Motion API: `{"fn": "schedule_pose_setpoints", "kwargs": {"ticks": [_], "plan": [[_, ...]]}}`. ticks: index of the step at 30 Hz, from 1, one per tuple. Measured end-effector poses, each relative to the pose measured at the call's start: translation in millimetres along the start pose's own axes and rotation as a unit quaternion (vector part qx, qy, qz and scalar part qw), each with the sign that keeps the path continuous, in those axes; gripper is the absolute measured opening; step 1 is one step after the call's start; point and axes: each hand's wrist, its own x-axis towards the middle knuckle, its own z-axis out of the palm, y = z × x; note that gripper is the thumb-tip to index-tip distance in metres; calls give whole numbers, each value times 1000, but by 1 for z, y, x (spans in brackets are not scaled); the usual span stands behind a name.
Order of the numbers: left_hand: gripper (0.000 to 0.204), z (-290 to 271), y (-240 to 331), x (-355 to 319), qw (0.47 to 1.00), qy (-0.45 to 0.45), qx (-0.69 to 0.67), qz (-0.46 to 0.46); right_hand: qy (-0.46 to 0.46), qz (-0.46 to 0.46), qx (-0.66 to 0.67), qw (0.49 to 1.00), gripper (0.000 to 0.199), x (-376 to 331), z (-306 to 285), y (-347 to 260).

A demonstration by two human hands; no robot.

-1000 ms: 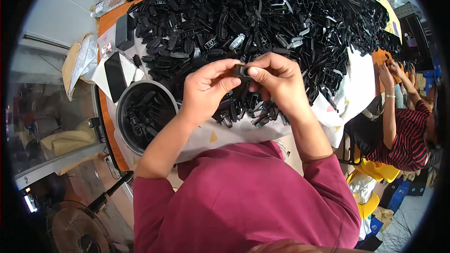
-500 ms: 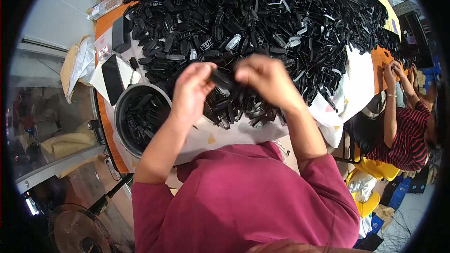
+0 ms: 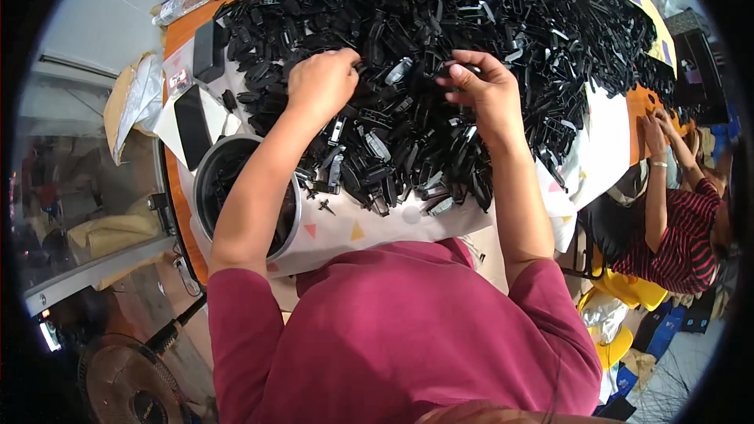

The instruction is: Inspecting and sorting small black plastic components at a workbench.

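A big heap of small black plastic parts (image 3: 440, 31) covers the table. My left hand (image 3: 322, 82) rests on the heap with fingers curled around black pieces. My right hand (image 3: 485, 86) is also on the heap, its fingertips pinching a black part at the top. Both forearms reach forward from my dark red shirt. A round metal bowl (image 3: 206, 180) holding more black parts sits under my left forearm, at the table's near left edge.
A patterned white cloth (image 3: 369, 232) covers the table's near edge. A black phone (image 3: 191, 114) and a clear plastic bottle (image 3: 182, 4) lie at the left. Another person in a striped top (image 3: 691, 220) works at the right. A fan (image 3: 126, 385) stands lower left.
My hands were together near my chest holding one black piece; they have now separated and moved forward onto the heap.
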Motion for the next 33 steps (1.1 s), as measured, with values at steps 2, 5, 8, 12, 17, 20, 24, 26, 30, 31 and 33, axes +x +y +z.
{"fn": "schedule_pose_setpoints", "kwargs": {"ticks": [2,5,8,12,17,20,24,26,30,31,33], "plan": [[19,-3,1,-4,997,-7,-67,-41,-6,-22,39,999,31,-8,5,-1],[17,-9,6,-14,938,-42,-325,-117,-17,-33,99,994,31,-18,17,-9],[13,-19,28,-31,665,-83,-727,-151,-44,-72,166,982,30,-31,37,-8],[8,-37,46,-44,576,-93,-796,-161,-64,-95,153,982,30,-46,48,-4],[20,-45,54,-53,585,-41,-794,-158,-87,-159,93,979,31,-55,42,-3],[22,-42,51,-54,645,-40,-752,-126,-68,-149,105,981,30,-61,43,-8],[18,-37,54,-55,830,46,-556,-11,-58,-18,172,983,26,-49,49,-8],[23,-36,55,-59,883,111,-450,76,-68,24,239,968,23,-48,45,-3],[27,-51,45,-55,929,107,-284,210,-78,38,229,970,23,-48,36,-4],[27,-52,43,-56,930,108,-283,209,-80,38,229,969,23,-49,38,-5],[26,-51,39,-59,938,91,-288,170,-78,36,207,974,24,-53,40,-9]]}}
